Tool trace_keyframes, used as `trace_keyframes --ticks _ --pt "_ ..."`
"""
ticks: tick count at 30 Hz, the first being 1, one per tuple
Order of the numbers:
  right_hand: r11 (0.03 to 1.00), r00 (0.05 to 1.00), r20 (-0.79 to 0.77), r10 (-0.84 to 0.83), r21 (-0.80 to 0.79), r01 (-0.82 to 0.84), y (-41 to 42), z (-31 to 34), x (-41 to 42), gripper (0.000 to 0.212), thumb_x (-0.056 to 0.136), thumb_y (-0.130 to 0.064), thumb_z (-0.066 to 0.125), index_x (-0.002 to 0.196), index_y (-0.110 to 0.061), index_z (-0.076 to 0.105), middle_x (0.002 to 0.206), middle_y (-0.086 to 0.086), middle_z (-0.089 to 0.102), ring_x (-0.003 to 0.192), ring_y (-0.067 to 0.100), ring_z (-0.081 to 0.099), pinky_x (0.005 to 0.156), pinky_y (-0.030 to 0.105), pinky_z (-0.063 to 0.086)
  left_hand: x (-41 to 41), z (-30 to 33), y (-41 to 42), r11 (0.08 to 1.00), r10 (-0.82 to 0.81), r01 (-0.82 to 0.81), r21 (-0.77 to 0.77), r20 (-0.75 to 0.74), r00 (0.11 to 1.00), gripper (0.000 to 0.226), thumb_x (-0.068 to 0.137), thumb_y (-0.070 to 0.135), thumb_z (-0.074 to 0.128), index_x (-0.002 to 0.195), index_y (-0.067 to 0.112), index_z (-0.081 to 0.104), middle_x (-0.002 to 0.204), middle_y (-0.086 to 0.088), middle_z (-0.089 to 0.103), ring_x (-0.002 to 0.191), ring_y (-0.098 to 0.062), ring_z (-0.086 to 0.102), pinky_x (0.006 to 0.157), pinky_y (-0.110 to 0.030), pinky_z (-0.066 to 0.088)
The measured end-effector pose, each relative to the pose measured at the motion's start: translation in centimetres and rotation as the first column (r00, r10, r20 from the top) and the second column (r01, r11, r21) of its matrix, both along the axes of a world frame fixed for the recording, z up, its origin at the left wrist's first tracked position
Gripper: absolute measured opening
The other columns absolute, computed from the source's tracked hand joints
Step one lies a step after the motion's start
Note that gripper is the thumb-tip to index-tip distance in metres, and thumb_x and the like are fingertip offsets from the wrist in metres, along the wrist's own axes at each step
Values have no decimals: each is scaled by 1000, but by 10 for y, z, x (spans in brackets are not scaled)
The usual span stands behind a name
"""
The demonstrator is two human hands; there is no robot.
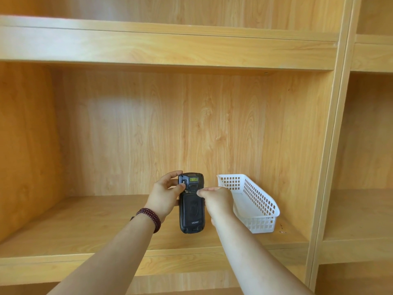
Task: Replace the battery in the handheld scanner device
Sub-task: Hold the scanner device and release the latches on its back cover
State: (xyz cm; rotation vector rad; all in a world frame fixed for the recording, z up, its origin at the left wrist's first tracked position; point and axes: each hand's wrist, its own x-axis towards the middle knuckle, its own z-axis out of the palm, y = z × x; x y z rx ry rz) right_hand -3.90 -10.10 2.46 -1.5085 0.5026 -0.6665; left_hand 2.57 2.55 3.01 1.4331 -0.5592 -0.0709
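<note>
Dark handheld scanner (191, 202) upright, back facing out, "urovo" printed low; clamped in left hand (164, 195), right hand (214, 199) grip pinching its edge.

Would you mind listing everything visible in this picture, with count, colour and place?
Handheld scanner: one, black, held upright with its back toward the camera, in front of the middle shelf.
Basket: one, white, perforated, on the shelf to the right of the scanner; looks empty.
Shelving unit: one, light wood, fills the view.
Bead bracelet: one, dark red, on the left wrist.
Left hand: grips the scanner's left edge, thumb on its back.
Right hand: fingertips on the scanner's right edge.
</note>
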Motion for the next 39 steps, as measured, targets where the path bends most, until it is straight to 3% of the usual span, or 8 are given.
trace_keyframes --ticks 7,15,24,28,33,37,39 --pt "999 1000 21 -13 33 12 8 -5 3 10 79 -13 78 80 -15 68 72 -5 66 73 17 63 63 26 48 -3 -3 -2 1000 30 -30 5 34 999 33 93 5 59 121 22 60 106 -6 66 85 -15 70 75 -43 61" --pt "1000 1000 2 24 9 -24 6 -2 3 13 79 -8 77 80 -15 66 75 -5 65 75 13 60 56 21 40 -3 -1 1 999 36 -38 39 68 997 34 93 6 59 120 26 59 108 -4 66 90 -17 69 77 -42 61" --pt "983 999 1 33 -179 -33 11 -3 8 16 79 -12 78 74 -22 66 87 0 71 81 16 65 58 20 43 -1 2 1 995 54 -60 80 80 995 33 92 9 60 120 28 60 108 -5 66 94 -20 69 81 -48 60" --pt "975 997 64 -29 -218 43 7 -11 2 14 78 -15 79 79 -20 66 85 -5 67 74 7 62 58 17 44 0 4 5 999 17 -17 30 13 1000 31 93 6 59 114 29 60 107 -6 67 94 -20 69 77 -42 61" --pt "947 995 94 -30 -316 58 7 -18 1 16 79 -14 77 79 -25 67 99 -7 61 86 6 60 67 11 42 -2 2 4 999 -24 24 20 -24 999 31 93 5 59 115 26 61 108 -9 68 95 -22 69 72 -36 61" --pt "941 994 106 -17 -335 51 4 -18 -2 13 81 -18 76 85 -25 65 101 -9 57 92 8 59 65 10 40 -1 1 5 999 -39 39 3 -49 998 31 93 4 59 115 24 61 102 -8 70 92 -21 69 69 -36 60" --pt "894 993 111 -39 -439 84 5 -15 -6 21 81 -26 75 97 -24 60 104 -12 54 95 5 54 63 8 37 -1 2 6 998 -54 52 -21 -73 996 30 93 2 58 114 21 61 95 -6 71 87 -20 70 66 -36 60"
